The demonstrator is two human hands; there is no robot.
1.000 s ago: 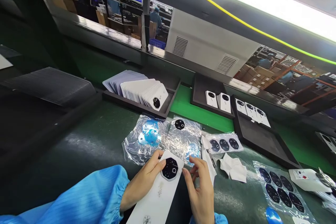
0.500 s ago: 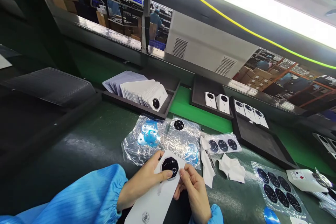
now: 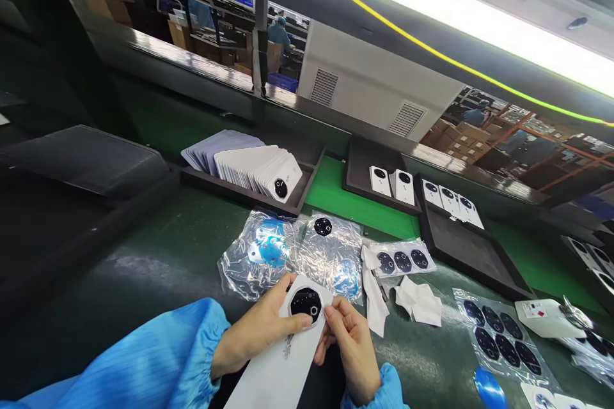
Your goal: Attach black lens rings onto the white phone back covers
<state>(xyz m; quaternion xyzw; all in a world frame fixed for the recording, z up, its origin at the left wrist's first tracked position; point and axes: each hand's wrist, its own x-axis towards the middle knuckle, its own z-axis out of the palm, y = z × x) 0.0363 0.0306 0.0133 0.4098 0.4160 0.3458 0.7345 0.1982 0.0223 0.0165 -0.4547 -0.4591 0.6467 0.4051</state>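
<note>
I hold a white phone back cover [image 3: 283,364] with a black octagonal camera piece [image 3: 306,304] at its top, low in the middle of the view. My left hand [image 3: 256,329] grips the cover's left edge, thumb beside the camera piece. My right hand [image 3: 348,345] holds the right edge, thumb and forefinger pinched at the camera piece's rim. Both sleeves are blue. Just beyond the hands lie crinkled clear bags [image 3: 292,255] with blue film discs and one black camera piece [image 3: 323,226].
A black tray of stacked white covers [image 3: 254,169] stands behind. Two more black trays [image 3: 460,243] with finished covers sit at right. Strips of black camera pieces [image 3: 499,339], white wipes [image 3: 419,299] and a white tool [image 3: 547,318] lie on the green belt. Other workers are far off.
My right hand came in from the cover's right side and pinched the camera piece's rim. The cover shifted slightly left and down in view as my head turned.
</note>
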